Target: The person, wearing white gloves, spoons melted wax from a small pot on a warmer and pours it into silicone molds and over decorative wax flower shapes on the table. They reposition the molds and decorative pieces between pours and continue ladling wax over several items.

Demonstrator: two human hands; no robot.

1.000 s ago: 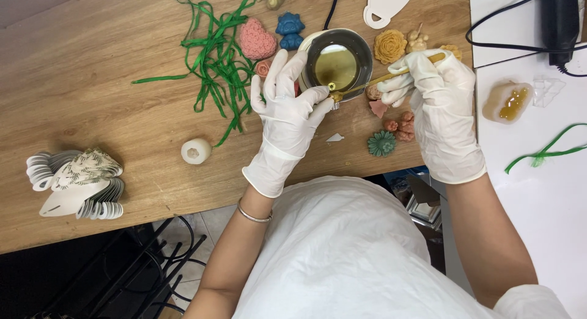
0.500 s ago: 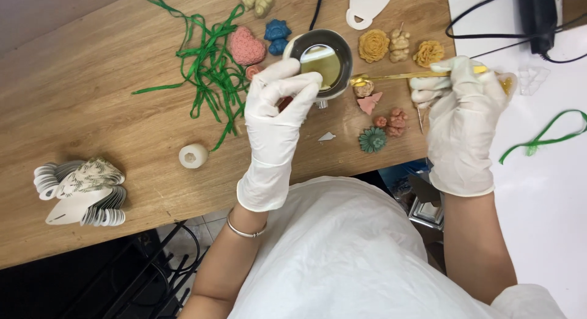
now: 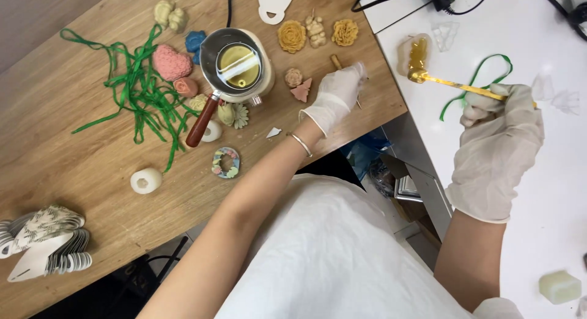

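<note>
A spoon of yellow wax is pinched in the right hand over a partly filled mould; the left hand, fingers curled, rests at the table edge.

My right grip carries the spoon away from the pot, out to three o'clock, its bowl now over the small mould on the white desk. My left grip leaves the pot's rim and rests on the wooden desk near the pink piece.

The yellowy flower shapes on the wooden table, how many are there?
2. One flower sits just right of the pot; the other flower lies further right, past a small pale figure. None seem hidden.
</note>
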